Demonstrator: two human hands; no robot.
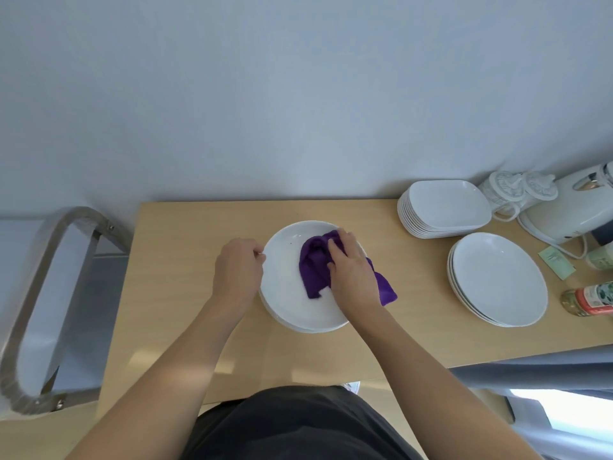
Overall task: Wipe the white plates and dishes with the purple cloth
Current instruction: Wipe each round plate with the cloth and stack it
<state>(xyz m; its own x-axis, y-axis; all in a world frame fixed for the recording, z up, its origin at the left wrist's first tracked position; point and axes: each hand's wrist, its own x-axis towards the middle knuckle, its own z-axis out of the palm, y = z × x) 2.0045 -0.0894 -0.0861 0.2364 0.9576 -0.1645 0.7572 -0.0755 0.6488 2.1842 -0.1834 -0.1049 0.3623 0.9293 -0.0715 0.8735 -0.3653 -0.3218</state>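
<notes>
A small stack of round white plates [292, 307] sits in the middle of the wooden table [185, 260]. The purple cloth [315, 263] lies bunched on the top plate, its right end hanging over the rim. My right hand [351, 270] presses flat on the cloth with fingers pointing toward the far rim. My left hand [237, 270] grips the left rim of the top plate. A stack of several square white dishes [444, 207] stands at the back right. Another stack of round white plates [497, 280] lies to the right.
Behind the dishes stand ornate white jars [517, 187] and a white kettle [570, 214] with its cord. A lying bottle [590, 298] and a green packet [557, 262] are at the right edge. A metal-framed chair [49, 293] is left of the table.
</notes>
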